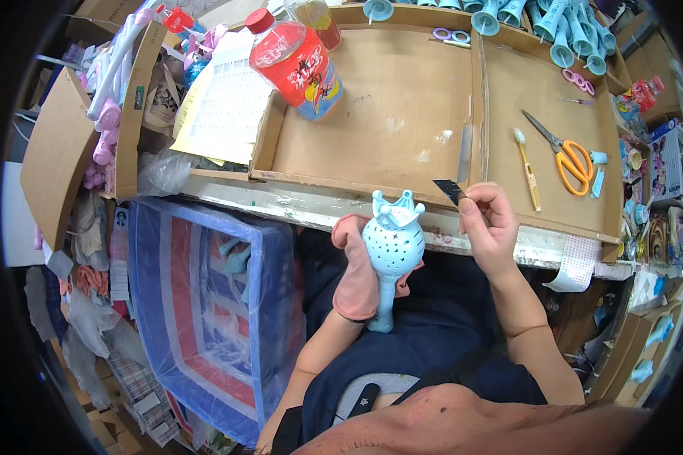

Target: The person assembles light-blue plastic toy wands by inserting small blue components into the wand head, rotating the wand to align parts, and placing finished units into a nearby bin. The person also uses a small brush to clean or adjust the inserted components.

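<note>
My left hand (355, 277), in a pink glove, is wrapped round a light blue toy wand (394, 246). The wand stands upright, with a crown on top, a round head pierced with star-shaped holes and a handle pointing down toward my lap. Between the thumb and fingers of my bare right hand (491, 224) is pinched a short black utility blade (448, 189) with a slanted end. The blade is to the right of the crown, apart from it. Part of the gloved fingers is hidden behind the wand.
Ahead lies a cardboard tray (387, 136) on the bench. It holds a red-labelled bottle (300, 68), orange-handled scissors (561, 155) and a yellow toothbrush (527, 171). Several blue toy parts (561, 45) line the back. A plastic-lined striped bag (269, 318) stands at left.
</note>
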The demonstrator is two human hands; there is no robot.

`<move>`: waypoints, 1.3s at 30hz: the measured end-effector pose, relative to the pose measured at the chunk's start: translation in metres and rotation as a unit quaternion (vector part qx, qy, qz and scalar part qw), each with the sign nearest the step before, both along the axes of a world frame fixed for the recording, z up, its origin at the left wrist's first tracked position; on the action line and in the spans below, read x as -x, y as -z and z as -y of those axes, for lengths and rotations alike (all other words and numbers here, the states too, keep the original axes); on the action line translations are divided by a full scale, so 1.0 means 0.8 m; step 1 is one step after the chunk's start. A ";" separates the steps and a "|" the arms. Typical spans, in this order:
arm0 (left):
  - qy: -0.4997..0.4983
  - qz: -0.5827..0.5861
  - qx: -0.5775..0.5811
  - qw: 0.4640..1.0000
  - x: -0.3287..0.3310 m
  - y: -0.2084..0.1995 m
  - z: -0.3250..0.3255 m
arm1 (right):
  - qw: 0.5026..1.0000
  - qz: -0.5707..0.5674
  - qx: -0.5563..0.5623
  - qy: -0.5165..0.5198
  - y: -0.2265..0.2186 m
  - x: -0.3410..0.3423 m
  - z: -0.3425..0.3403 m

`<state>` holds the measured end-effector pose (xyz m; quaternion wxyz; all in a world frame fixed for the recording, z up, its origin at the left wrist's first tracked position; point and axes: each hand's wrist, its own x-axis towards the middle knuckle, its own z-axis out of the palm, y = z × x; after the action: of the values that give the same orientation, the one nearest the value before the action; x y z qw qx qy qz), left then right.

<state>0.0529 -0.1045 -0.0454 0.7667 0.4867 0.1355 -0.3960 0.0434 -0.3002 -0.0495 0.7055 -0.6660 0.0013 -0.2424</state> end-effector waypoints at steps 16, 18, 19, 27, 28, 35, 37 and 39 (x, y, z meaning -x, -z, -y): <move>-0.005 0.052 -0.099 0.994 0.013 -0.010 0.006 | 0.961 -0.135 -0.142 -0.196 -0.032 0.019 -0.024; -0.003 -0.010 -0.054 0.999 0.015 -0.002 0.003 | 0.997 -0.032 0.034 -0.063 -0.030 0.016 -0.023; 0.003 0.016 -0.053 0.998 0.015 0.003 0.001 | 0.982 0.014 0.186 0.000 -0.028 0.012 -0.021; -0.031 -0.030 -0.006 0.999 0.017 0.012 0.001 | 0.920 0.089 0.362 0.119 -0.022 -0.008 -0.013; -0.046 -0.037 0.002 0.998 0.017 0.011 0.002 | 0.924 0.091 0.342 0.141 -0.023 -0.009 -0.013; -0.042 0.002 -0.001 0.999 0.015 0.014 0.004 | 0.913 0.093 0.386 0.098 -0.030 -0.008 -0.018; -0.050 0.014 -0.012 0.999 0.016 0.016 0.005 | 0.918 0.130 0.371 0.057 -0.030 -0.009 -0.018; -0.053 0.026 -0.023 0.998 0.017 0.016 0.005 | 0.923 0.058 0.366 0.100 -0.030 -0.009 -0.017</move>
<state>0.0393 -0.1083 -0.0583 0.7787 0.5064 0.1504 -0.3385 0.0506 -0.2864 -0.0259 0.3831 -0.8592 -0.0617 -0.3334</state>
